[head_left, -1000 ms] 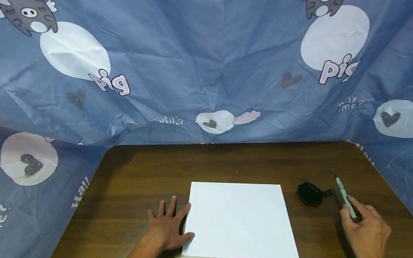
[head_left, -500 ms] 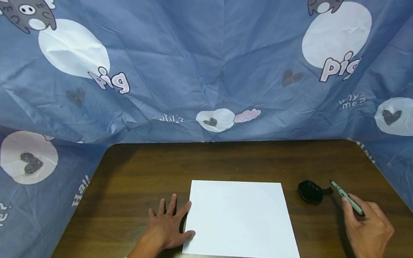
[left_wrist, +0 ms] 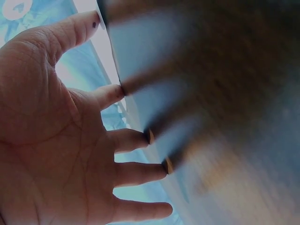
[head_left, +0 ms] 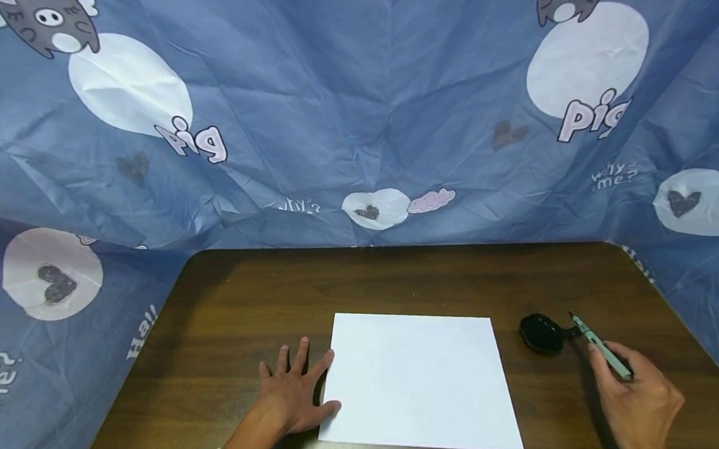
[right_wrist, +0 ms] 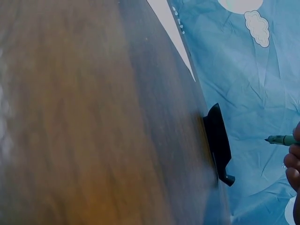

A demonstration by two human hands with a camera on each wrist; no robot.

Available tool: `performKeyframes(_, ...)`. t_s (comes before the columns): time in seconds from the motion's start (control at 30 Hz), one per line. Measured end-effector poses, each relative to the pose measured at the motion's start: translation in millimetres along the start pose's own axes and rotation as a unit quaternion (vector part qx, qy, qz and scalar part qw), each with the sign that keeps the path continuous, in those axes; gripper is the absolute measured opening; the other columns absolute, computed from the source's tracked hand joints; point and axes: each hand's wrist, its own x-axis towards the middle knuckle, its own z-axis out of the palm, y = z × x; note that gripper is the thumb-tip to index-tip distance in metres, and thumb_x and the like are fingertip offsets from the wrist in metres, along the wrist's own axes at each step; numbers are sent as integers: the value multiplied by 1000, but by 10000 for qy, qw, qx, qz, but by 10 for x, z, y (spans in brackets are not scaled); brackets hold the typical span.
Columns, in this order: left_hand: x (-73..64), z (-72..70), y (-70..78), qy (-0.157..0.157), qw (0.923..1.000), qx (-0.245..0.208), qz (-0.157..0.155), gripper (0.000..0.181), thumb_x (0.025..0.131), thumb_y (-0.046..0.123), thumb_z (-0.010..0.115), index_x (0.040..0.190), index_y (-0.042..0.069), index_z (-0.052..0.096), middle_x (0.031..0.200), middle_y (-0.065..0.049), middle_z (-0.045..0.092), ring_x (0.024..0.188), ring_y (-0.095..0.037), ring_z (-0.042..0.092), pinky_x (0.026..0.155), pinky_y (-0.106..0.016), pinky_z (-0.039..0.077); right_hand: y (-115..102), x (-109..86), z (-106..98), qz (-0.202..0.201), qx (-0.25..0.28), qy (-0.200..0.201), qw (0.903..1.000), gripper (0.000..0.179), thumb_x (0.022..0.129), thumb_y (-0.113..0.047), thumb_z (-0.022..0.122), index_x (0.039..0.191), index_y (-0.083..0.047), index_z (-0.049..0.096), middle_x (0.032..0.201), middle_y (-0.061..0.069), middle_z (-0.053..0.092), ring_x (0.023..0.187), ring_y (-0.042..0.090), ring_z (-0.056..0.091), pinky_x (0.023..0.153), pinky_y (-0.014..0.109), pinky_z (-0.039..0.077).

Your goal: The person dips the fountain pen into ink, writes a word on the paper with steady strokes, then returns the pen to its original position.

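A blank white sheet of paper [head_left: 415, 384] lies on the brown wooden table [head_left: 400, 277]. My left hand [head_left: 290, 399] is spread at its left edge, thumb and index fingertip touching the paper; the left wrist view shows the palm and straight fingers [left_wrist: 136, 172] from below. My right hand [head_left: 638, 396] pinches a pale green pen [head_left: 602, 347], its dark tip pointing up and left. In the right wrist view the pen [right_wrist: 282, 139] and a few curled fingers [right_wrist: 293, 164] show at the right edge, above the tabletop.
A black oval object with a short handle [head_left: 541, 335], resembling a small hairbrush, lies right of the paper, close to the pen's tip. Blue printed fabric [head_left: 303, 118] hangs behind and along both sides of the table.
The pen in my right hand has swung its tip leftward, so it now overlaps the black object's handle in the head view. My left hand and the paper stay put.
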Motion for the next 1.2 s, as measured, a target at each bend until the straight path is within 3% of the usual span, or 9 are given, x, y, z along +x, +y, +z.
performKeyframes(0.33, -6, 11, -10, -52, 10000, 18, -11, 84, 86, 71, 56, 156, 31, 33, 164, -18, 19, 144, -51, 23, 101, -78, 21, -6, -29, 50, -310, 596, 335, 9972, 16, 70, 1, 83, 84, 3, 75, 76, 21, 67, 85, -26, 45, 75, 4, 32)
performKeyframes(0.6, -19, 1, -12, 65, 10000, -26, 30, 83, 87, 71, 56, 156, 31, 33, 163, -19, 20, 143, -52, 23, 101, -78, 22, 37, -16, 112, -871, 1183, 249, 9888, 15, 77, -6, 78, 87, 5, 76, 78, 19, 64, 89, -18, 50, 80, 5, 34)
performKeyframes(0.8, -22, 12, -19, 40, 9999, -86, 35, 84, 87, 71, 56, 157, 31, 33, 163, -19, 19, 143, -53, 23, 100, -78, 22, 37, -27, 131, -985, 1691, 172, 9805, 18, 77, -3, 77, 94, 2, 79, 77, 12, 68, 82, -14, 56, 75, 4, 37)
performKeyframes(0.97, -17, 11, -17, -27, 10000, -76, 21, 84, 86, 71, 56, 157, 31, 32, 163, -19, 19, 143, -53, 23, 101, -78, 21, 27, -46, 112, -1046, 1605, -70, 9815, 20, 78, -2, 77, 97, 0, 80, 78, 8, 71, 78, -15, 56, 73, 3, 38)
performKeyframes(1.2, -5, -24, -9, -93, 9999, 14, 43, 84, 87, 70, 57, 156, 30, 33, 163, -19, 19, 143, -52, 25, 102, -77, 22, 35, -67, 100, -987, 1246, -261, 9869, 21, 79, -4, 75, 100, -5, 80, 88, 6, 76, 93, -21, 56, 81, 1, 36)
